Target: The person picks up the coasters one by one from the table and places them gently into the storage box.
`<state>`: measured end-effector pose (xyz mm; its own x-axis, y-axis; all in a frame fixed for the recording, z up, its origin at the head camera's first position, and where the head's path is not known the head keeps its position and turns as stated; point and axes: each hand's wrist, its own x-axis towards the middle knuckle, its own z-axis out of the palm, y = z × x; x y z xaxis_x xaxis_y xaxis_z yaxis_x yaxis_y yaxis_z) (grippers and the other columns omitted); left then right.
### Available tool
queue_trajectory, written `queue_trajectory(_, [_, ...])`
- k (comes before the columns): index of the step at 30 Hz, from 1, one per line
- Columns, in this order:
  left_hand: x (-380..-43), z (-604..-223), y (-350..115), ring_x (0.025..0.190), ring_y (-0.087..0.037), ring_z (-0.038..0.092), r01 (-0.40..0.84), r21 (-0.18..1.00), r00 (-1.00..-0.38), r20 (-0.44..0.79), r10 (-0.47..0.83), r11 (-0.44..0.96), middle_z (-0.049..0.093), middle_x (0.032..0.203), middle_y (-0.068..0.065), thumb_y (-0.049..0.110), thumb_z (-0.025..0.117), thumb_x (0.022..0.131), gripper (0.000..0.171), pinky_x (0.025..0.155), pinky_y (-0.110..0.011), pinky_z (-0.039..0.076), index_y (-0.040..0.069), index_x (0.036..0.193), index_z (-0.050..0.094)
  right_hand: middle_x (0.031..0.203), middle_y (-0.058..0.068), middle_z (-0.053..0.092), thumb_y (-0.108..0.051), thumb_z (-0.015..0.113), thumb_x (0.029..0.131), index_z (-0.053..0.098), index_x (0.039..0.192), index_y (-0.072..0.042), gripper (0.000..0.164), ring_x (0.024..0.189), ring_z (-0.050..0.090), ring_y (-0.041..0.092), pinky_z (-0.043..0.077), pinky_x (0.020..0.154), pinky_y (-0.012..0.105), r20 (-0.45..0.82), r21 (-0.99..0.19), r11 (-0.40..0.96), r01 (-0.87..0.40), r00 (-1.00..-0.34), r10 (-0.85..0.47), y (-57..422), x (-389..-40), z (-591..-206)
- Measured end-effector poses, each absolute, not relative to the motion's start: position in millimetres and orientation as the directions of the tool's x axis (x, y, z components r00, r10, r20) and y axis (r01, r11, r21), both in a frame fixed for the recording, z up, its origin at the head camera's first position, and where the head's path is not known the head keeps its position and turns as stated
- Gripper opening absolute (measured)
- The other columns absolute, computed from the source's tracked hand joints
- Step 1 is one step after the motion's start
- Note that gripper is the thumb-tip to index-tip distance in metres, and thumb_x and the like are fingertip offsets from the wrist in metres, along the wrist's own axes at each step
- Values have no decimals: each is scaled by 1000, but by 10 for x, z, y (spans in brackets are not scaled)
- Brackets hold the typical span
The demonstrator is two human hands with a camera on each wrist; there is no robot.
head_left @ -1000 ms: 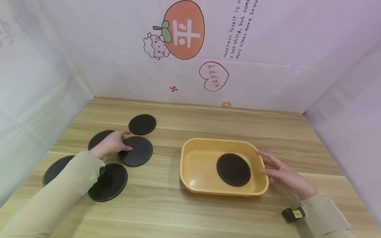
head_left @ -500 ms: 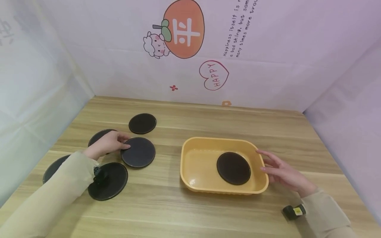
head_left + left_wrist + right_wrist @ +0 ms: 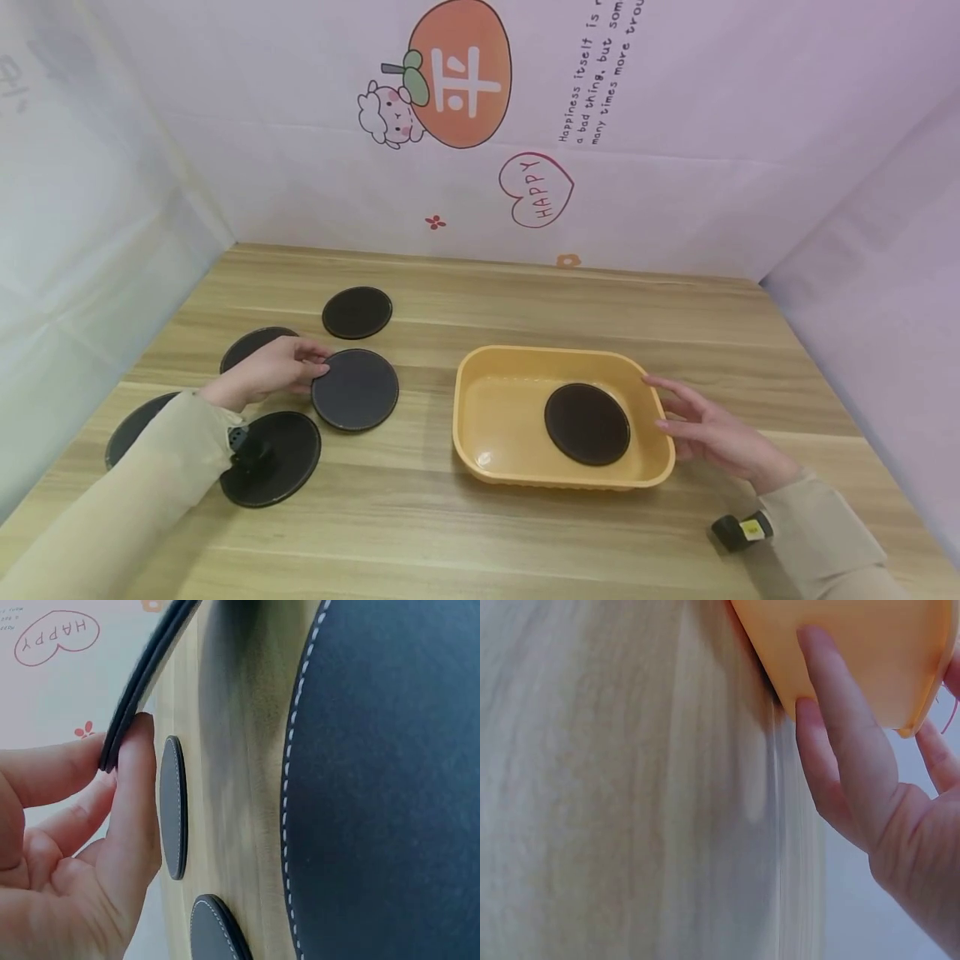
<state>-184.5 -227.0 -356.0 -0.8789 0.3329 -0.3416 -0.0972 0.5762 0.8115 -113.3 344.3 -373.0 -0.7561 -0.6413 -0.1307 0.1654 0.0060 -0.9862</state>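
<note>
Printed white fabric (image 3: 675,200) backs a wood-grain table (image 3: 420,533) as a left hand (image 3: 273,367) pinches a black disc (image 3: 355,390) by its left edge, raised off the tabletop, slightly nearer the yellow tub (image 3: 502,417) than a second ago. Spread right-hand fingers (image 3: 686,432) touch the tub's right end, unmoved; another disc (image 3: 587,423) lies inside.

Passable tabletop strip (image 3: 423,400) between held disc (image 3: 358,390) and yellow bin (image 3: 504,417); bin's left wall (image 3: 458,408) blocks low path.
</note>
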Motion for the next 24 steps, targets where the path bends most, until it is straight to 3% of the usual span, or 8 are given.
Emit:
queue_trajectory(6, [-1851,-3587,-2278,103,-18,58,-129,832,-877,-351,330,540,42,132,-32,9,50,97,49,81,-33,56,-14,137,34,131,-11,44,1,40,99,29,145,-31,57,111,60,19,55,82,44,-148,-986,30,166,-767,-624,3432,-1122,-3724])
queue_trajectory(11, [-1851,-3595,-2255,99,-11,58,-176,865,-873,-358,331,469,38,136,-32,8,49,97,50,80,-28,55,-13,138,30,130,-11,45,1,41,99,29,146,-30,57,109,61,19,55,81,44,-154,-985,36,166,-778,-609,3431,-1117,-3723])
queue_trajectory(19, [-1830,-3565,-2152,88,-1,59,-249,915,-871,-355,340,317,46,118,-13,7,47,98,49,79,-24,55,-13,139,27,130,-13,42,1,41,99,30,145,-31,57,109,61,19,56,79,45,-153,-986,42,160,-785,-600,3423,-1122,-3734])
queue_trajectory(24, [-1808,-3564,-2090,90,0,60,-254,942,-879,-320,354,220,46,117,-11,6,45,98,47,83,-26,54,-12,137,25,130,-13,42,1,41,98,29,146,-30,58,107,61,19,56,78,44,-156,-986,53,155,-793,-589,3427,-1119,-3742])
